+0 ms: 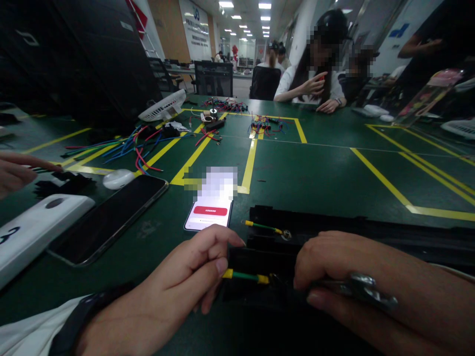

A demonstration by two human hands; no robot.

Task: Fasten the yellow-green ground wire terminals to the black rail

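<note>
My left hand (193, 272) is closed, thumb and forefinger pinching the yellow end of a short green wire (247, 277). The wire's other end meets a black strip-like part (245, 294), where the joint is dark and hard to make out. My right hand (334, 277) is wrapped round a shiny metal wrench (365, 289), its forked end sticking out towards the wrist. The tool's front tip is hidden by the fingers, close to the wire's end. Just behind, a second green-and-yellow wire (264, 227) ends in a ring terminal on another black strip (334, 222).
A lit phone (208, 217) lies beyond my left hand. Left of it are a dark phone (115, 217), a white power bank (40, 227) and a white earbud case (118, 179). Coloured wires (137, 143) lie farther back. Another person's hand (22, 170) is at the left edge.
</note>
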